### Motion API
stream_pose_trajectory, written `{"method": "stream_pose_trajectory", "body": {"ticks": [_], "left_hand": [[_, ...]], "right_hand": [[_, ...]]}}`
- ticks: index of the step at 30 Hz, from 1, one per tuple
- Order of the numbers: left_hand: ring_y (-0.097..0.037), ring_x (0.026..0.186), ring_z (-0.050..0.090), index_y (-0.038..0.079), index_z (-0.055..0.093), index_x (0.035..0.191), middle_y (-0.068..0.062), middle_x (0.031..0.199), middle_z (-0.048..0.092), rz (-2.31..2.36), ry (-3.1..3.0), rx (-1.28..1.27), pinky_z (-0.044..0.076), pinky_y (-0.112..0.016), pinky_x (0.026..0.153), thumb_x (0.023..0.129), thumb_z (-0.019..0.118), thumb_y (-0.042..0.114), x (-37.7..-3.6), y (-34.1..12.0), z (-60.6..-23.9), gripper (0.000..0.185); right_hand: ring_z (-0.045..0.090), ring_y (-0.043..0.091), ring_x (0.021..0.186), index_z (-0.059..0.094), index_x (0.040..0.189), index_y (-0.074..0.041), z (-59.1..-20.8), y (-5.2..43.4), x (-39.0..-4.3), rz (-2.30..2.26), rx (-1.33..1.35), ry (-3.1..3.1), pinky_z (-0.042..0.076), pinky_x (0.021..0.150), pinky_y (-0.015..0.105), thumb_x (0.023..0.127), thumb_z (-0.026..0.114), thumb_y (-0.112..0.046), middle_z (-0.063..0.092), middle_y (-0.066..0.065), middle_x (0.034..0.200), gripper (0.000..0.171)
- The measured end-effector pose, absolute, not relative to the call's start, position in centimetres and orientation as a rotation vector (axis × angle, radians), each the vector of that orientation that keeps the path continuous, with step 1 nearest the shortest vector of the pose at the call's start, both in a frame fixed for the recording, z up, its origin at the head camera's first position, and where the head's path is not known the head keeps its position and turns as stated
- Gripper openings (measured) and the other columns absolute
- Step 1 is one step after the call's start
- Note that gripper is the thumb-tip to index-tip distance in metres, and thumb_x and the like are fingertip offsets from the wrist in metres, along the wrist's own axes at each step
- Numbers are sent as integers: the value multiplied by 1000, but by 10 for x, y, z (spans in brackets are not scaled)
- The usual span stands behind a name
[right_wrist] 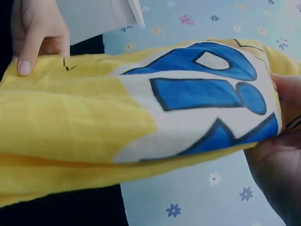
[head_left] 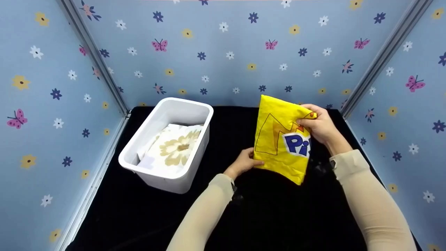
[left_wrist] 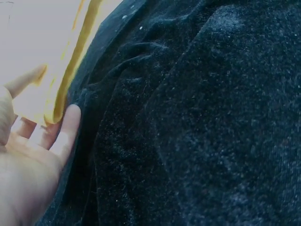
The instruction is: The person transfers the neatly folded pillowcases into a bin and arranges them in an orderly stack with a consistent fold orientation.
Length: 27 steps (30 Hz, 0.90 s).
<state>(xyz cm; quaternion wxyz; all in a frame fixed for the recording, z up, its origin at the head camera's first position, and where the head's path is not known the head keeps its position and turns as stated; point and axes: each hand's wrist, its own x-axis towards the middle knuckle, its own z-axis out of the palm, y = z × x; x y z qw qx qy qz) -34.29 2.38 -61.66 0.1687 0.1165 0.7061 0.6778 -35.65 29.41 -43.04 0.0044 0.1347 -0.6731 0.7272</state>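
Note:
A folded yellow cloth (head_left: 270, 139) with blue "Pi" lettering on a white patch is held up above the black surface, right of the middle in the head view. My left hand (head_left: 242, 162) pinches its lower left edge, thumb in front and other fingers behind. At the upper right corner, my right hand (head_left: 322, 127) grips the cloth, the thumb over its front. The left wrist view shows the cloth's folded edge (left_wrist: 59, 103) between the left thumb and fingers. In the right wrist view, the printed side (right_wrist: 70, 113) stretches between both hands.
A white plastic bin (head_left: 165, 174) stands on the black cloth surface (head_left: 278, 216) to the left. Inside it lies a white fabric with a beige flower print (head_left: 179, 148). Blue floral panels (head_left: 230, 45) enclose the back and both sides, with metal strips at the corners.

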Motion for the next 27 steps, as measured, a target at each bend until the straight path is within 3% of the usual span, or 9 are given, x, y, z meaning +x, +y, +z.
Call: {"method": "stream_pose_trajectory", "body": {"ticks": [10, 19, 27], "left_hand": [[-13, 86, 69, -3, 74, 127, -15, 114, 77, 2073, 2068, 262, 58, -26, 80, 95, 80, 6, -348, 6, -607, 34], [-10, 78, 62, -5, 74, 115, -1, 95, 72, 2256, 2110, 190, 53, -22, 75, 93, 80, 6, -358, -1, -588, 25], [-11, 76, 63, -5, 73, 114, -2, 93, 69, 2438, 2091, 121, 54, -23, 69, 94, 79, 3, -361, -6, -568, 22]], "right_hand": [[72, 13, 83, 81, 105, -15, -439, 315, -362, 2260, 327, -2015, 63, 69, 24, 89, 67, 26, 76, 1, 97, 46], [73, 12, 87, 79, 104, -16, -449, 329, -364, 2332, 230, -1890, 64, 70, 24, 89, 63, 30, 75, 0, 99, 51], [75, 15, 83, 75, 110, -14, -468, 340, -361, 2392, 160, -1893, 65, 65, 28, 91, 68, 24, 74, 2, 99, 44]]}}
